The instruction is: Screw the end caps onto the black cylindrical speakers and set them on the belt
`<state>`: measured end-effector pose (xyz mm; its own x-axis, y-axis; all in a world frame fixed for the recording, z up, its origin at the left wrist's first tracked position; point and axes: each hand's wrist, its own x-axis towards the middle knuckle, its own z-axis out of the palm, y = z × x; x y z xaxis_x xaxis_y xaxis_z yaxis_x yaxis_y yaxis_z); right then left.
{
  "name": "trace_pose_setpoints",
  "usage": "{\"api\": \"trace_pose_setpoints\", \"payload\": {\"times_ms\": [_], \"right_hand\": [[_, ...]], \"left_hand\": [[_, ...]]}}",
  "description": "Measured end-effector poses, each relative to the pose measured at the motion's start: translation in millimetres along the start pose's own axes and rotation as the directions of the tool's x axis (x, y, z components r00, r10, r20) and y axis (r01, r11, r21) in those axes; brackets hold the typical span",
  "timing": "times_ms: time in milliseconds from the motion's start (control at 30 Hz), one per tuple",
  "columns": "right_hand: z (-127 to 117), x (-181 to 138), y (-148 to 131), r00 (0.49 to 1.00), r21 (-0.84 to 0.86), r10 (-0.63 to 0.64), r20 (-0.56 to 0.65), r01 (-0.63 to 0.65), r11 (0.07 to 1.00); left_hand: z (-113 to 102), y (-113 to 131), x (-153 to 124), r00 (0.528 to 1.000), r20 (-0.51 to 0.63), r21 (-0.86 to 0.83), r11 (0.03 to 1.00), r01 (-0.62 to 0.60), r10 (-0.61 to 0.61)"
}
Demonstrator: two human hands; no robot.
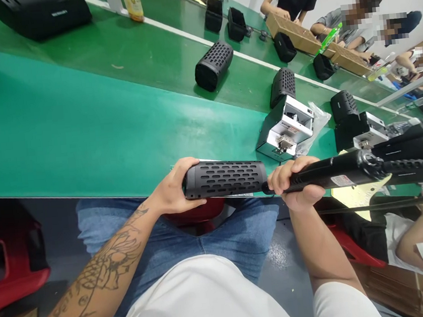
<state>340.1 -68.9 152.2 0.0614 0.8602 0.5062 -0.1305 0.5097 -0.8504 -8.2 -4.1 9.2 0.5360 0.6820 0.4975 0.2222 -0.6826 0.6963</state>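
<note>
My left hand (173,188) is wrapped round the left end of a black perforated speaker shell (224,178), which lies sideways at the near edge of the green bench (81,126). My right hand (298,182) grips a black electric screwdriver (342,170), held level. The screwdriver's tip meets the right end of the shell. Both hands hover just above my lap in blue jeans.
More black perforated shells (213,65) lie on the green belt, one (282,86) behind a grey screw feeder (284,130). Another feeder (371,133) stands to the right. A neighbour sits at my right; several people work across the line. A red stool (11,257) stands at left.
</note>
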Motion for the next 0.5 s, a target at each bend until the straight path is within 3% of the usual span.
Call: {"api": "trace_pose_setpoints", "payload": {"times_ms": [233, 333, 433, 500], "right_hand": [[6, -7, -2, 1.000, 0.009, -0.007, -0.021, 0.007, 1.000], [-5, -3, -9, 0.998, -0.044, -0.045, -0.038, 0.043, 0.998], [-31, 25, -11, 0.971, -0.141, -0.129, -0.203, 0.101, 0.985], [-52, 57, -3, 0.895, -0.264, -0.232, -0.381, 0.135, 0.955]], "left_hand": [[3, -2, -3, 0.999, -0.041, 0.010, 1.000, -0.024, 0.024], [5, -3, -5, 0.997, -0.069, 0.017, 0.999, -0.029, 0.030], [8, -4, -7, 0.996, -0.088, 0.029, 0.999, -0.019, 0.022], [9, -5, -8, 0.995, -0.102, 0.032, 0.999, -0.020, 0.023]]}}
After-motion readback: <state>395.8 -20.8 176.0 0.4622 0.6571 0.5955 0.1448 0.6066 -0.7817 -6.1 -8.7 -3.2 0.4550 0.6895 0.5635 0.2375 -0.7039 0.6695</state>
